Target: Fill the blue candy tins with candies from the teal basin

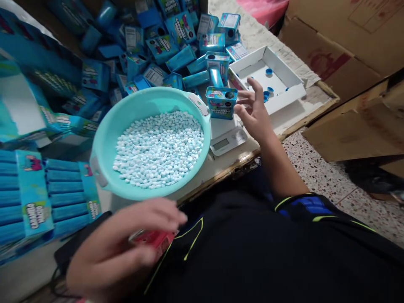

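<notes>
A teal plastic basin (109, 139) full of small white and pale-blue candies (159, 147) sits on the table in front of me. A blue candy tin (221, 102) stands on a small white digital scale (225, 139) just right of the basin. My right hand (254, 111) hovers beside that tin with fingers spread, holding nothing. My left hand (121, 248) is low at the near edge, fingers curled around a small red object (154, 240) that is partly hidden and blurred.
A heap of blue candy tins (176, 42) fills the back of the table. Display boxes of packed tins (47, 198) stand at the left. A white shallow tray (268, 75) holds a few blue caps. Cardboard boxes (344, 46) line the right, on the floor.
</notes>
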{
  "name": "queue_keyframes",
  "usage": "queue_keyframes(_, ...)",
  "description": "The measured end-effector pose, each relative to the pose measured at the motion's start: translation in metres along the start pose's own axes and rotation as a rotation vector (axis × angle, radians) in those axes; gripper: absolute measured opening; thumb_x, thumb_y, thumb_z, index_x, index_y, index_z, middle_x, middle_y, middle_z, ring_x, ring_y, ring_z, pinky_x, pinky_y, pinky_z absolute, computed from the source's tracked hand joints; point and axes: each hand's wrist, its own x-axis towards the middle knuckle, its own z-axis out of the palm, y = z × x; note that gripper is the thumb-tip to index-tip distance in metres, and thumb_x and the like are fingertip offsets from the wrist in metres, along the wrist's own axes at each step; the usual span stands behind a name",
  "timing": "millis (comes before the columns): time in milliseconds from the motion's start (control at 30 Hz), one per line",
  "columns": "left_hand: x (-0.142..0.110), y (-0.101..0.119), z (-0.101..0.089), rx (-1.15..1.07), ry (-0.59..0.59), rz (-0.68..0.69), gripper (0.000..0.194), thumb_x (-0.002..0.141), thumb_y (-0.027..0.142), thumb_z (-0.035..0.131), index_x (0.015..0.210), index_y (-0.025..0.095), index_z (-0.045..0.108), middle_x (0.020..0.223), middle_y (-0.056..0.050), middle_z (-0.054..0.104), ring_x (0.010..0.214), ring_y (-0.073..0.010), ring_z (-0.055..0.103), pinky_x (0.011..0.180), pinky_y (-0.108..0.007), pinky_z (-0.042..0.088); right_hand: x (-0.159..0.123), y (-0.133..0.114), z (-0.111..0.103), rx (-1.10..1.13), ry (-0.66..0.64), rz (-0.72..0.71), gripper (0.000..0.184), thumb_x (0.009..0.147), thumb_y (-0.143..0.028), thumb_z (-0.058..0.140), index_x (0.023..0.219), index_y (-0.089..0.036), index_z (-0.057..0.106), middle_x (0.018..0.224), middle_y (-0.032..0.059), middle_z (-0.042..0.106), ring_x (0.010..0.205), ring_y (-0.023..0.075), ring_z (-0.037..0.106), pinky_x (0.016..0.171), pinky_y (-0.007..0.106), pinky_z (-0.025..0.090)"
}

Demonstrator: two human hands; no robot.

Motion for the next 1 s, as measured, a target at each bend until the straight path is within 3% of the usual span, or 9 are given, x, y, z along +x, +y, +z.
queue_keyframes(67,0.040,0.014,-0.014,0.084,0.183,0.069,0.037,0.104,0.055,0.055,0.127,0.034,0.074,0.132,-0.004,0.075,0.130,-0.0250,0.067,0.117,-0.042,0.052,-0.017,0.004,0.001,0.003,0.094,0.031,0.080,0.099,-0.057,0.063,0.168,-0.037,0.029,0.150,0.0141,0.059,0.132,0.0340,0.064,0.106,0.053,0.060)
queue_keyframes(133,0.083,0.016,-0.020,0.326,0.350,0.050,0.045,0.106,0.046,0.053,0.138,0.018,0.067,0.145,-0.013,0.066,0.141,-0.0284,0.058,0.125,-0.047,0.043,-0.036,0.008,0.005,0.020,0.130,0.023,0.062,0.102,-0.048,0.057,0.161,-0.032,0.044,0.143,0.0146,0.063,0.129,0.0335,0.065,0.107,0.054,0.059)
queue_keyframes(200,0.116,0.006,-0.020,0.470,0.295,-0.111,0.055,0.106,0.044,0.048,0.145,0.008,0.060,0.159,-0.021,0.053,0.154,-0.0356,0.044,0.131,-0.054,0.033,-0.051,0.012,0.010,0.010,0.059,-0.041,0.043,0.101,-0.042,0.059,0.142,-0.029,0.063,0.138,0.0142,0.066,0.128,0.0340,0.065,0.110,0.056,0.058)
queue_keyframes(267,0.132,-0.010,-0.017,0.458,0.110,-0.266,0.061,0.101,0.047,0.050,0.148,0.008,0.059,0.167,-0.022,0.044,0.159,-0.0401,0.036,0.132,-0.057,0.030,-0.060,0.014,0.013,-0.041,-0.029,-0.120,0.024,0.097,-0.041,0.067,0.116,-0.028,0.074,0.138,0.0142,0.066,0.130,0.0356,0.064,0.113,0.058,0.056)
queue_keyframes(333,0.133,-0.025,-0.016,0.384,0.009,-0.310,0.068,0.098,0.057,0.052,0.150,0.014,0.059,0.169,-0.018,0.044,0.159,-0.0399,0.037,0.132,-0.056,0.031,-0.063,0.015,0.016,-0.093,-0.053,-0.163,0.014,0.096,-0.039,0.070,0.099,-0.027,0.077,0.141,0.0146,0.066,0.131,0.0362,0.064,0.112,0.060,0.056)
queue_keyframes(433,0.124,-0.035,-0.018,0.345,0.021,-0.277,0.076,0.093,0.069,0.051,0.150,0.020,0.060,0.169,-0.015,0.046,0.157,-0.0393,0.041,0.131,-0.055,0.033,-0.065,0.014,0.017,-0.116,-0.045,-0.165,0.012,0.096,-0.035,0.070,0.092,-0.026,0.078,0.142,0.0146,0.068,0.131,0.0358,0.066,0.108,0.060,0.058)
queue_keyframes(767,0.119,-0.026,-0.015,0.425,0.037,-0.241,0.066,0.093,0.058,0.053,0.144,0.017,0.066,0.144,-0.016,0.068,0.135,-0.0394,0.060,0.117,-0.053,0.046,-0.076,0.015,0.004,-0.042,-0.139,-0.086,0.024,0.101,-0.037,0.060,0.100,-0.028,0.082,0.153,0.0111,0.066,0.131,0.0352,0.069,0.110,0.064,0.058)
queue_keyframes(933,0.118,-0.028,-0.014,0.433,0.041,-0.230,0.061,0.093,0.058,0.053,0.135,0.019,0.071,0.141,-0.015,0.071,0.130,-0.0394,0.064,0.114,-0.052,0.049,-0.041,0.011,0.001,-0.010,0.117,0.032,0.042,0.105,-0.046,0.051,0.142,-0.033,0.066,0.154,0.0110,0.062,0.142,0.0303,0.062,0.105,0.054,0.063)
queue_keyframes(1000,0.120,-0.028,-0.014,0.425,0.036,-0.254,0.057,0.091,0.057,0.053,0.129,0.019,0.073,0.132,-0.014,0.075,0.122,-0.0379,0.068,0.107,-0.050,0.053,-0.013,0.006,0.002,-0.049,0.097,0.000,0.061,0.100,-0.050,0.061,0.158,-0.036,0.050,0.164,0.0102,0.053,0.146,0.0321,0.058,0.106,0.052,0.062)
